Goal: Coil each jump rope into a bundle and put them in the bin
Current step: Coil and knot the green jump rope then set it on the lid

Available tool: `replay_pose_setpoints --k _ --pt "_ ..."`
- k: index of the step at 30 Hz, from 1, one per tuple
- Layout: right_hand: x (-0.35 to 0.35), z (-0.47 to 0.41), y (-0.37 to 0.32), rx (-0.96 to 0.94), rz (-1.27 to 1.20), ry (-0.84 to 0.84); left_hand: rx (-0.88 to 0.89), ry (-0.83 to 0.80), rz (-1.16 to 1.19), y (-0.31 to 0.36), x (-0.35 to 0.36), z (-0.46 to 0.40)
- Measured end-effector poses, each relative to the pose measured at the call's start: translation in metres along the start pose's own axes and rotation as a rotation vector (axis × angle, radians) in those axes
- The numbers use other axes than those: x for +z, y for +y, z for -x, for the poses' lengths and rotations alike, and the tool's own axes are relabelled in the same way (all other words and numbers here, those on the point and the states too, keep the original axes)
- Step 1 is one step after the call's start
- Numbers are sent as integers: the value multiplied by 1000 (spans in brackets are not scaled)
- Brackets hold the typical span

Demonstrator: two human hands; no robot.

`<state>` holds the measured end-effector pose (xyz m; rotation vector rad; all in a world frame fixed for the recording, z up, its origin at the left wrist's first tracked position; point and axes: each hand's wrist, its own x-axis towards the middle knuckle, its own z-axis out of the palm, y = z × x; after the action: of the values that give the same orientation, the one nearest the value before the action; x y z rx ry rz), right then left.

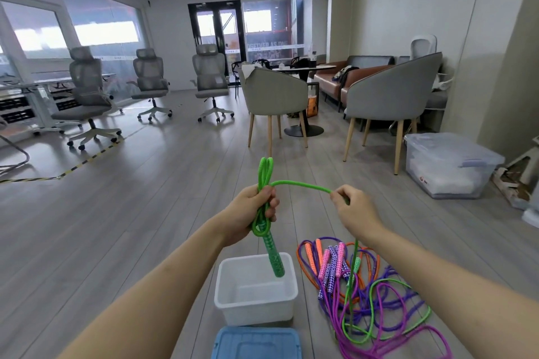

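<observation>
My left hand (256, 210) grips folded loops of a green jump rope (264, 175), whose green handle (274, 259) hangs down over the white bin (224, 297). A strand of the same rope arcs right to my right hand (354, 207), which pinches it; from there the rope drops to the floor. On the floor right of the bin lies a tangled pile of ropes (379, 300) in purple, orange, pink and green, with several patterned handles. The bin holds nothing that I can see.
A blue lid (256, 342) lies on the wooden floor in front of the bin. A lidded clear storage box (449, 166) stands at the right by the wall. Grey armchairs (390, 96), a round table and office chairs (87, 90) stand farther back.
</observation>
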<state>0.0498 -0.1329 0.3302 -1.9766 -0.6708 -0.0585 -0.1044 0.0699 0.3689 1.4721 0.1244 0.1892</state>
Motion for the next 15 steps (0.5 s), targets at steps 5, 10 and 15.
replay_pose_setpoints --k 5,10,15 --pt "23 10 -36 55 -313 29 -32 67 134 -7 18 -4" --pt "36 19 -67 89 -498 39 41 132 159 -11 36 -14" --pt "34 25 -79 76 -541 137 117 182 74 -16 42 -19"
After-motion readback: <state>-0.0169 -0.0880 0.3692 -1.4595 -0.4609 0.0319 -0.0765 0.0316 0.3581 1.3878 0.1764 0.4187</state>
